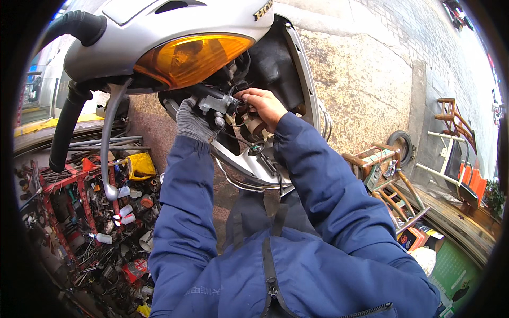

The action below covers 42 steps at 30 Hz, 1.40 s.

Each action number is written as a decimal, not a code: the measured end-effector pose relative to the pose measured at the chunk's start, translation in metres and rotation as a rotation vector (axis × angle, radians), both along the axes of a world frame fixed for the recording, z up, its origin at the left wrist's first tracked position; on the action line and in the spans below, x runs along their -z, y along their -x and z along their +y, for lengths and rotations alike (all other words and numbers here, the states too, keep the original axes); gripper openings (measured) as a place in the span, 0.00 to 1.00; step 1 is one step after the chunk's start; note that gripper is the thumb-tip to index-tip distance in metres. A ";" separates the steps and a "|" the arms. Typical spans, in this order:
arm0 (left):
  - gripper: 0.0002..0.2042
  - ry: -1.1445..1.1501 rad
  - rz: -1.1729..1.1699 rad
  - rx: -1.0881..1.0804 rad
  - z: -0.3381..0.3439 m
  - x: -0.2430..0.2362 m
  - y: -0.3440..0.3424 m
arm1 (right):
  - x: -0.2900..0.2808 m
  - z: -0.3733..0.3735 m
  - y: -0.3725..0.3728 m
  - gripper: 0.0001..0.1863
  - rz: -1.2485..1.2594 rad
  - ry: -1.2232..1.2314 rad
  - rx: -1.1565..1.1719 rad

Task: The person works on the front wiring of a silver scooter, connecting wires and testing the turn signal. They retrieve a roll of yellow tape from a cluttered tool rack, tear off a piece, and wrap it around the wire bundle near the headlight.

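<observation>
My left hand, in a grey knit glove, is wrapped round a silver metal part with a cylindrical end, which looks like an ignition lock. Bare and closed in a pinch, my right hand is at the right end of that part, beside dark wires; what its fingertips hold is too small to make out. Both hands work inside the opened front of a scooter, under its orange lamp and silver handlebar cover. A round brownish part sits just below my right fingers.
A grey brake lever and black grip hang at left. Beyond them, a red rack stands among heaped tools and bottles. To the right are a wooden chair, a tire and a metal-framed chair.
</observation>
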<state>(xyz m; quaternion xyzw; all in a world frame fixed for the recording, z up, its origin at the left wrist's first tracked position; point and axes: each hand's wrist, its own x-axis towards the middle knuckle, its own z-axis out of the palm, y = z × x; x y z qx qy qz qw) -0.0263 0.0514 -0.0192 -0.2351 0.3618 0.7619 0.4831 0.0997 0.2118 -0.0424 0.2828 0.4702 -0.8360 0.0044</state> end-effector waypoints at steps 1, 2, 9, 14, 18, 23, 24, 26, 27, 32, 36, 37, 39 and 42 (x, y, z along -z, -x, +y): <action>0.16 -0.021 0.009 -0.027 -0.003 0.001 -0.003 | 0.000 0.000 -0.003 0.14 -0.001 0.032 0.004; 0.16 -0.042 0.018 -0.054 -0.007 0.002 -0.005 | 0.000 -0.002 -0.006 0.14 -0.001 0.065 0.008; 0.13 -0.056 0.073 -0.019 -0.015 0.007 -0.015 | 0.000 -0.015 -0.022 0.15 0.164 -0.010 -0.006; 0.15 -0.130 0.190 0.000 -0.019 0.005 -0.021 | -0.003 -0.018 -0.023 0.13 0.182 -0.056 -0.015; 0.14 -0.030 0.218 0.008 -0.020 0.000 -0.023 | -0.009 -0.023 -0.022 0.18 0.219 -0.153 0.000; 0.13 0.080 0.302 -0.011 -0.018 -0.011 -0.033 | -0.020 -0.034 -0.021 0.27 0.192 -0.362 -0.050; 0.14 0.010 0.274 -0.006 -0.017 -0.014 -0.034 | -0.021 -0.035 -0.022 0.27 0.152 -0.400 -0.053; 0.14 0.028 0.383 0.042 -0.017 -0.020 -0.035 | -0.024 -0.036 -0.022 0.27 0.116 -0.453 -0.054; 0.15 0.045 0.429 0.047 -0.017 -0.021 -0.037 | -0.025 -0.037 -0.023 0.27 0.125 -0.488 -0.053; 0.12 0.075 0.824 0.107 -0.020 -0.011 -0.033 | -0.025 -0.042 -0.028 0.30 0.080 -0.632 -0.030; 0.17 -0.098 1.171 0.087 -0.027 -0.001 -0.022 | -0.021 -0.043 -0.032 0.29 0.066 -0.445 -0.028; 0.16 -0.037 1.109 0.055 -0.030 -0.001 -0.022 | -0.021 -0.043 -0.032 0.28 0.061 -0.368 -0.028; 0.16 -0.030 0.976 -0.021 -0.035 -0.005 -0.022 | -0.022 -0.043 -0.032 0.28 0.079 -0.392 -0.047; 0.13 0.156 0.851 -0.060 -0.041 -0.016 -0.022 | -0.026 -0.043 -0.029 0.28 0.089 -0.418 -0.050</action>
